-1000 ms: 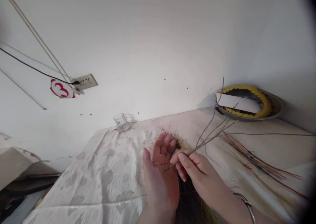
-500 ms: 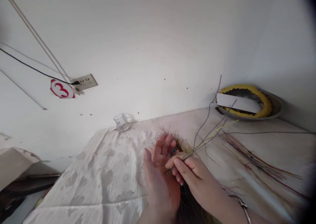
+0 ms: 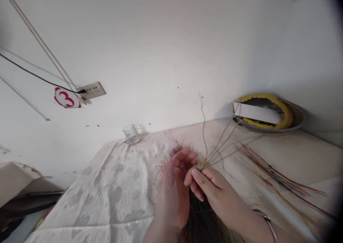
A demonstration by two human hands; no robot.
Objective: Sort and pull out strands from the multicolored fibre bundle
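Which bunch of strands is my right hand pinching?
The sparse greyish bunch, fanning upward from your right hand; the reddish bunch lies on the tablecloth, the thick dark bunch below your hands.

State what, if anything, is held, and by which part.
The right hand pinches thin strands at their bunched lower part, below where they fan out. Whether the blurred left hand holds anything cannot be told.

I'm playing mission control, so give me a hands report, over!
Right hand pinching thin strands. Left hand cupped close by, blurred; grip unclear. Dark bundle below the hands. Glass mug well clear, to the left.
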